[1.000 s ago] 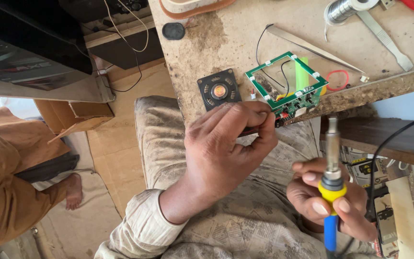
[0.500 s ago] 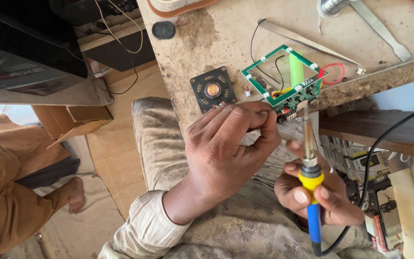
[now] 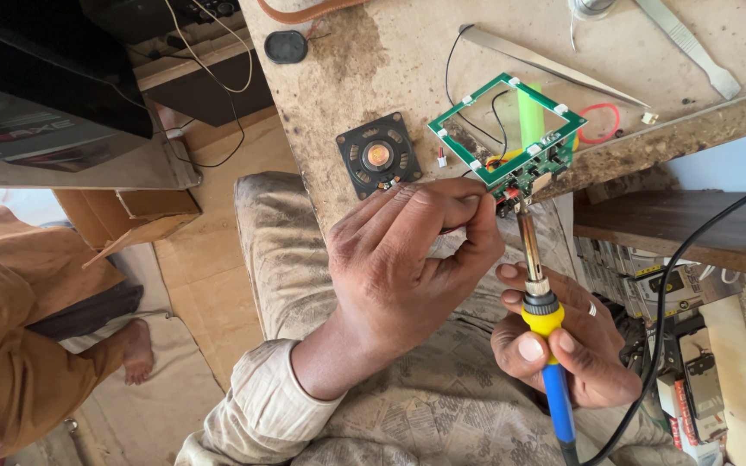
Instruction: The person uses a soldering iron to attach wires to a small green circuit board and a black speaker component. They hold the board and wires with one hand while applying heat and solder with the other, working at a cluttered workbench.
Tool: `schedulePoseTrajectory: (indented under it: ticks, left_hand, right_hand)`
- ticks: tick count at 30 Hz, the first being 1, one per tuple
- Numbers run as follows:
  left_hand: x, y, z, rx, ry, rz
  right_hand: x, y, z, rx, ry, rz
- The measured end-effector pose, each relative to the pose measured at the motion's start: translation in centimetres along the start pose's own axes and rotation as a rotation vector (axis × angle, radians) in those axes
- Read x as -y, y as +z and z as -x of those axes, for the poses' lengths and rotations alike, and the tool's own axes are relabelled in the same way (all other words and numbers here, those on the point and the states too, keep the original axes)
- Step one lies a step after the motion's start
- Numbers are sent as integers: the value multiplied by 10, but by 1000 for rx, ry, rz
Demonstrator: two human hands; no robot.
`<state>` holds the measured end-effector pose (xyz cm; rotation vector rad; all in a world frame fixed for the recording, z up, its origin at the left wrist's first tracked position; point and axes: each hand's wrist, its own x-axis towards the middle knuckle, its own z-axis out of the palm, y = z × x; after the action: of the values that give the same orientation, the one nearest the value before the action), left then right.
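The left hand (image 3: 412, 259) is curled narrow, its fingertips pinched together just beside the near corner of the green circuit board (image 3: 508, 129); what is pinched there is hidden by the fingers and cannot be made out. The right hand (image 3: 567, 341) is closed around the yellow-and-blue handle of a soldering iron (image 3: 539, 285), whose metal tip is raised to the board's near edge, where small parts and coloured wires are crowded too tightly to be told apart. The iron's handle is cut off at the lower frame edge.

The board is set at the very edge of the bench (image 3: 364, 78), its near corner overhanging the lap. A round black speaker (image 3: 377, 157) is lying just beside it to the left, tweezers (image 3: 554, 62) behind it, and a red ring (image 3: 598, 122) to its right. Bare bench surface is left between the speaker and the far edge. A second person (image 3: 19, 328) is seated on the floor at the left, partly cut off.
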<state>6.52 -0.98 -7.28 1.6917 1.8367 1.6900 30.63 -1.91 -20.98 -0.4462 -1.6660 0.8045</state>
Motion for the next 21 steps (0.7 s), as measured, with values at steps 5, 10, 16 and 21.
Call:
schedulePoseTrajectory:
  ticks: [5, 10, 16, 21]
  left_hand:
    - [0, 0, 1, 0, 2, -1]
    - [0, 1, 1, -4, 6, 3]
    - [1, -1, 2, 4, 7, 7]
    - [1, 0, 2, 6, 2, 11]
  right_hand:
    - [-4, 20, -25, -66, -161, 124]
    - [-6, 34, -46, -79, -262, 210]
    - [7, 35, -40, -98, -82, 184]
    - [6, 41, -47, -86, -153, 188]
